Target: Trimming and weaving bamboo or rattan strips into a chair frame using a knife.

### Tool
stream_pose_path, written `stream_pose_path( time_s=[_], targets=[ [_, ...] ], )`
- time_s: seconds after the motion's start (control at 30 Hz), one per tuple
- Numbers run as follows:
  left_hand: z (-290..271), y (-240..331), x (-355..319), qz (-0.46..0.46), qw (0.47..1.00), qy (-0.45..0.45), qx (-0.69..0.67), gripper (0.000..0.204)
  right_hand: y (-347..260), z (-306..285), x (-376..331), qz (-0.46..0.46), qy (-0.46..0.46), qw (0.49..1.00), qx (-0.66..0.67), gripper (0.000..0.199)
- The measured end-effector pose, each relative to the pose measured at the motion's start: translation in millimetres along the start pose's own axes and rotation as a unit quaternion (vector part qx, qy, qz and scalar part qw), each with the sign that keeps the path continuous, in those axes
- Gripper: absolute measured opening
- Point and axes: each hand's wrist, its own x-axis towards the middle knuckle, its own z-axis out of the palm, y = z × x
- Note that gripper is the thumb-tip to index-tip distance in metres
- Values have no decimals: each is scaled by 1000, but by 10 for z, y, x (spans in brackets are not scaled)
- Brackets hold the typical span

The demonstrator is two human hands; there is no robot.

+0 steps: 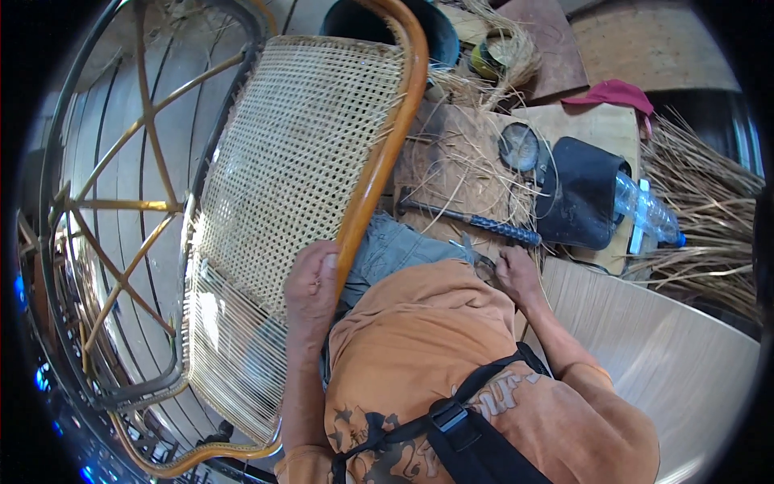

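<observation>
A woven cane chair panel [298, 121] in a curved, orange-brown rattan frame [372, 181] leans along my left side. Its upper part has a close open-hole weave; lower down, only parallel strands [234, 347] run across. My left hand [311, 282] is closed, thumb pressed to the fingers, against the frame's near edge; what it pinches is hidden. Beside my right hip, my right hand [520, 276] has curled fingers, close to a small dark and metallic item [484, 262] at my lap. I cannot make out what this hand grips.
A hammer-like tool with a dark patterned grip [504, 230] lies on a board strewn with cane scraps. Beyond are a round dish [518, 147], a black pouch [579, 194], a plastic bottle [645, 208], a red cap [613, 98], cane bundles [701, 194] and a dark bucket [442, 36].
</observation>
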Motion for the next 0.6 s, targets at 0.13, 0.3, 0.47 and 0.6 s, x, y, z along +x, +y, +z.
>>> stream_pose_path(
  time_s=[0.13,0.3,0.47,0.6],
  targets=[
    [158,-22,-170,44,999,-12,-20,11,-268,-179,120,14,129,957,260,9],
    [51,-82,-211,113,992,49,11,10,-1041,-702,726,45,132,889,437,24],
    [-426,-357,-534,18,989,140,-36,12,-2609,-774,1468,-128,-16,861,493,36],
    [-659,-805,-902,-78,962,248,-80,13,-4088,-301,1728,-196,-144,803,544,23]
  ],
)
